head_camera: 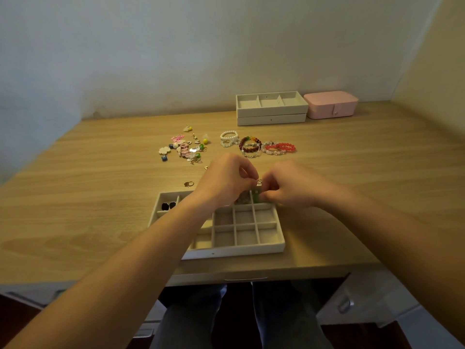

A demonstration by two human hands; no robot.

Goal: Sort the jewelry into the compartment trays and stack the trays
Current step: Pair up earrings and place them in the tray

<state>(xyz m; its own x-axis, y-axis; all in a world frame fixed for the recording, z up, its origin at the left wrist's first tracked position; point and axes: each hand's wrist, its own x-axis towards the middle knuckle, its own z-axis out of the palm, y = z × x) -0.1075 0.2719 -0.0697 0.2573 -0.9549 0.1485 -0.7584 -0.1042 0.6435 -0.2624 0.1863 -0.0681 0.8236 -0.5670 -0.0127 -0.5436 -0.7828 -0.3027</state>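
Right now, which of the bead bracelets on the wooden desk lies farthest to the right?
The bright red bead bracelet, overlapping a pale pink one; the dark brown bead bracelet and white pearl bracelet lie further left.

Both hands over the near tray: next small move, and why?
Probably lower the small shiny piece into the far-row compartment directly below and let go. The left hand and right hand both seem to pinch it just above the compartment tray. Loose earrings and bracelets wait on the desk.
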